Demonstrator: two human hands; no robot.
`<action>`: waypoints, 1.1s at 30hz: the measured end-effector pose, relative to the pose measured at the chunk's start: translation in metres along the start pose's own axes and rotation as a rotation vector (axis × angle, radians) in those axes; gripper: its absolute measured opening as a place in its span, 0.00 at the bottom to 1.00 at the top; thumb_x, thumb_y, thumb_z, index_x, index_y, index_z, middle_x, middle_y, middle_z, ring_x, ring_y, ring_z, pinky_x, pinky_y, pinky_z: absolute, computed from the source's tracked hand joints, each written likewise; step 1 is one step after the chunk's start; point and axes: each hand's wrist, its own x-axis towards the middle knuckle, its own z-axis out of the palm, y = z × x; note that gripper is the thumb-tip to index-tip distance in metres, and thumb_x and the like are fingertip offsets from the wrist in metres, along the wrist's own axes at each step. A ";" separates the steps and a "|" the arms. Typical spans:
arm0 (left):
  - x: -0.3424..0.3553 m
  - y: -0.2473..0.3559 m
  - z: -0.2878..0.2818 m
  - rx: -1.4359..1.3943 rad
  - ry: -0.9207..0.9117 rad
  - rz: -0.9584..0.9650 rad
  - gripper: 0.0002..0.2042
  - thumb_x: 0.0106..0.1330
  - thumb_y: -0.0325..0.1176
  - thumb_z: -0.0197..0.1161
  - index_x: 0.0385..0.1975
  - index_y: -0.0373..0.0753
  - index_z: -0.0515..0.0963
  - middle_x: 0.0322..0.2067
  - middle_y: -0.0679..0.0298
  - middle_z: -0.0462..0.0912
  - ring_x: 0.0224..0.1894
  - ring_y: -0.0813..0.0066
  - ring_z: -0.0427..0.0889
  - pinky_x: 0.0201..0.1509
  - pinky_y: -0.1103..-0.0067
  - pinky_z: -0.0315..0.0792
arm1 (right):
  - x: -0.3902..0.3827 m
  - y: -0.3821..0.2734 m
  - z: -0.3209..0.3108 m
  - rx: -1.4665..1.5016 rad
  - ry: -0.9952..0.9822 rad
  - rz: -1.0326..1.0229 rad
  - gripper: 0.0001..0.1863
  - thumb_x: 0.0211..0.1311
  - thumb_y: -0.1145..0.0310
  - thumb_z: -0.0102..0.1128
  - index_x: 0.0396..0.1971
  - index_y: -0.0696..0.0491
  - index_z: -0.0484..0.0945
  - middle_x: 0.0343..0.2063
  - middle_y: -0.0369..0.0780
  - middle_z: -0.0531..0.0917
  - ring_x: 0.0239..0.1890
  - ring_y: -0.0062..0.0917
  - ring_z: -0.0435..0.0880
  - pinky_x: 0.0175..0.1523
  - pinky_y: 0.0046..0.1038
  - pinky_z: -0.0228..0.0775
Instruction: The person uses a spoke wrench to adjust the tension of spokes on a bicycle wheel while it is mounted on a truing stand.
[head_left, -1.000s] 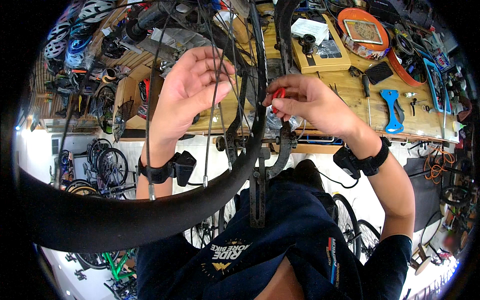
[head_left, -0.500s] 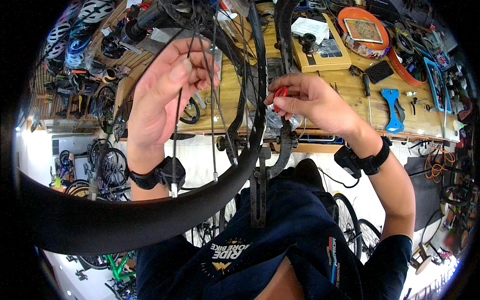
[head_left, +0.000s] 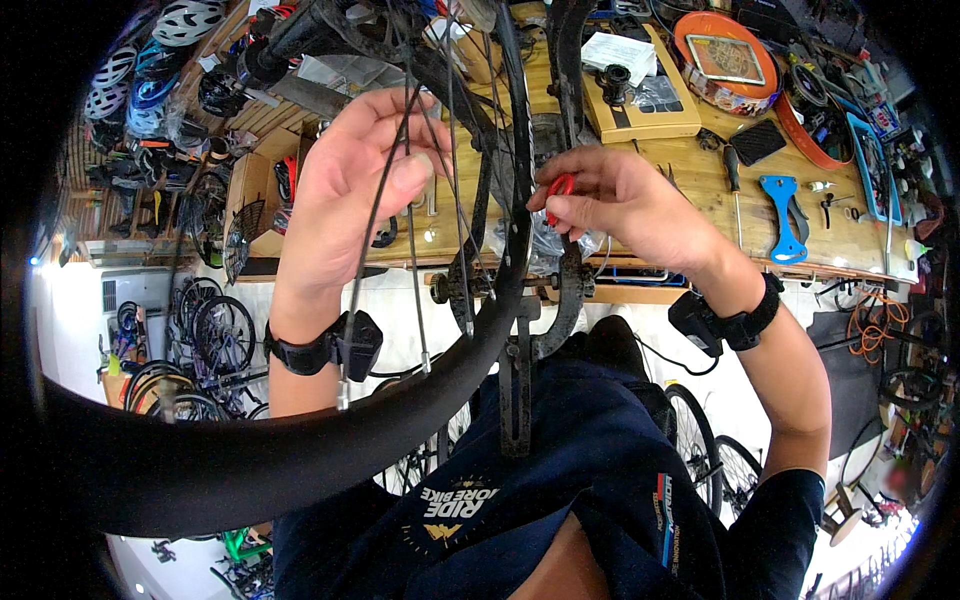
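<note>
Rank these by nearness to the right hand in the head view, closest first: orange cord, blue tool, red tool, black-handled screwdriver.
1. Red tool: in the fingers of the right hand.
2. Black-handled screwdriver: on the workbench, right of the hand.
3. Blue tool: on the workbench, right of the screwdriver.
4. Orange cord: far right, below the bench edge in the picture.

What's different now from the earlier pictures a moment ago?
The left hand swung left, then came partway back right. The spokes stand in different places, so the wheel seems to have turned, and the rim sits lower at the picture's lower left. Nothing was visibly taken up or let go. The right hand stayed put, holding the small red tool.
</note>
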 end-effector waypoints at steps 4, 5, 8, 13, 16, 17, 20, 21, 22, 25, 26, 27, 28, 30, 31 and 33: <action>-0.001 0.002 -0.002 -0.029 -0.005 0.011 0.37 0.59 0.49 0.65 0.60 0.28 0.61 0.47 0.52 0.75 0.47 0.67 0.75 0.55 0.73 0.67 | 0.003 0.006 0.012 0.072 -0.042 -0.088 0.18 0.65 0.70 0.61 0.48 0.66 0.73 0.33 0.41 0.82 0.34 0.20 0.81 0.40 0.21 0.75; -0.001 0.002 -0.003 -0.030 -0.006 0.008 0.37 0.59 0.49 0.65 0.60 0.28 0.61 0.47 0.52 0.75 0.48 0.67 0.75 0.55 0.72 0.67 | 0.003 0.003 0.016 0.111 -0.068 -0.079 0.17 0.65 0.70 0.60 0.48 0.66 0.73 0.34 0.41 0.82 0.35 0.20 0.81 0.41 0.22 0.75; -0.001 0.004 -0.002 -0.014 -0.009 0.007 0.37 0.59 0.50 0.65 0.59 0.28 0.61 0.46 0.53 0.75 0.47 0.67 0.75 0.55 0.72 0.67 | 0.007 -0.001 0.020 0.184 -0.176 -0.060 0.17 0.66 0.71 0.59 0.50 0.66 0.72 0.36 0.42 0.82 0.37 0.21 0.81 0.45 0.22 0.76; 0.000 0.004 -0.003 -0.013 -0.017 0.016 0.37 0.60 0.51 0.64 0.59 0.28 0.61 0.46 0.53 0.75 0.46 0.67 0.75 0.54 0.73 0.67 | 0.017 0.000 0.017 0.183 -0.343 -0.061 0.20 0.67 0.69 0.59 0.52 0.66 0.71 0.40 0.41 0.83 0.38 0.19 0.80 0.46 0.21 0.75; 0.000 0.005 -0.003 -0.031 -0.008 0.015 0.36 0.61 0.52 0.63 0.59 0.27 0.62 0.46 0.53 0.75 0.46 0.68 0.75 0.53 0.74 0.67 | 0.022 -0.006 0.013 0.199 -0.420 0.003 0.22 0.66 0.69 0.59 0.55 0.65 0.70 0.45 0.42 0.83 0.37 0.17 0.80 0.45 0.20 0.75; 0.000 0.006 -0.002 -0.036 -0.003 0.016 0.36 0.61 0.52 0.63 0.59 0.27 0.62 0.46 0.53 0.75 0.45 0.68 0.75 0.52 0.75 0.67 | 0.025 -0.006 0.011 0.254 -0.473 0.019 0.22 0.66 0.69 0.59 0.56 0.65 0.70 0.46 0.42 0.82 0.37 0.17 0.80 0.44 0.19 0.74; -0.002 0.008 -0.008 -0.049 -0.010 0.020 0.35 0.63 0.52 0.61 0.59 0.27 0.63 0.45 0.54 0.75 0.45 0.69 0.75 0.51 0.76 0.67 | 0.035 0.000 0.008 0.405 -0.613 0.052 0.24 0.64 0.70 0.61 0.57 0.64 0.69 0.48 0.43 0.82 0.37 0.16 0.80 0.43 0.17 0.74; -0.003 0.009 -0.008 -0.045 0.000 0.023 0.34 0.64 0.51 0.60 0.58 0.27 0.63 0.45 0.53 0.75 0.45 0.69 0.74 0.50 0.76 0.66 | 0.038 0.003 0.008 0.448 -0.649 0.051 0.24 0.64 0.71 0.61 0.58 0.64 0.69 0.48 0.43 0.82 0.38 0.15 0.80 0.43 0.17 0.74; -0.003 0.010 -0.008 -0.052 -0.001 0.016 0.34 0.65 0.51 0.59 0.59 0.27 0.63 0.45 0.53 0.75 0.45 0.69 0.74 0.50 0.76 0.66 | 0.041 0.004 0.009 0.491 -0.685 0.050 0.25 0.63 0.71 0.62 0.58 0.64 0.69 0.48 0.43 0.81 0.38 0.15 0.80 0.43 0.17 0.74; -0.003 0.019 -0.006 -0.077 -0.005 -0.003 0.33 0.65 0.50 0.58 0.59 0.26 0.63 0.46 0.53 0.75 0.45 0.69 0.74 0.51 0.76 0.66 | 0.046 0.000 0.012 0.522 -0.756 0.057 0.25 0.62 0.70 0.63 0.58 0.64 0.69 0.48 0.43 0.81 0.39 0.15 0.80 0.43 0.16 0.74; -0.002 0.021 -0.007 -0.090 -0.013 -0.007 0.33 0.66 0.50 0.57 0.59 0.26 0.63 0.46 0.53 0.75 0.45 0.69 0.74 0.52 0.76 0.66 | 0.047 0.000 0.011 0.519 -0.769 0.059 0.25 0.62 0.70 0.63 0.57 0.64 0.70 0.48 0.43 0.81 0.39 0.15 0.80 0.44 0.16 0.74; -0.001 0.022 -0.007 -0.103 -0.022 -0.010 0.33 0.66 0.50 0.57 0.59 0.26 0.63 0.46 0.52 0.75 0.45 0.69 0.74 0.52 0.76 0.66 | 0.048 -0.001 0.011 0.517 -0.781 0.062 0.25 0.63 0.70 0.63 0.57 0.64 0.70 0.48 0.43 0.81 0.39 0.15 0.80 0.44 0.16 0.74; -0.002 0.023 -0.007 -0.105 -0.016 -0.013 0.32 0.66 0.50 0.56 0.59 0.26 0.63 0.47 0.52 0.75 0.45 0.69 0.74 0.52 0.76 0.66 | 0.048 -0.001 0.010 0.515 -0.792 0.064 0.25 0.63 0.70 0.63 0.57 0.63 0.70 0.47 0.43 0.81 0.39 0.15 0.80 0.44 0.17 0.74; -0.003 0.024 -0.006 -0.109 -0.002 -0.014 0.32 0.67 0.49 0.55 0.59 0.26 0.63 0.47 0.52 0.75 0.45 0.69 0.74 0.53 0.75 0.65 | 0.046 0.001 0.012 0.532 -0.782 0.057 0.24 0.63 0.70 0.62 0.57 0.63 0.70 0.47 0.43 0.82 0.39 0.16 0.80 0.44 0.17 0.74; -0.003 0.025 -0.006 -0.110 -0.006 -0.016 0.31 0.67 0.48 0.55 0.59 0.25 0.63 0.47 0.52 0.75 0.45 0.69 0.74 0.53 0.75 0.65 | 0.044 0.001 0.012 0.541 -0.776 0.053 0.24 0.63 0.70 0.62 0.57 0.63 0.71 0.47 0.43 0.82 0.38 0.16 0.80 0.44 0.17 0.74; -0.003 0.026 -0.006 -0.110 -0.010 -0.023 0.31 0.67 0.47 0.54 0.59 0.25 0.63 0.47 0.52 0.75 0.45 0.69 0.74 0.52 0.76 0.65 | 0.040 -0.004 0.015 0.455 -0.714 0.052 0.23 0.64 0.70 0.62 0.57 0.63 0.71 0.47 0.42 0.81 0.38 0.16 0.80 0.44 0.18 0.74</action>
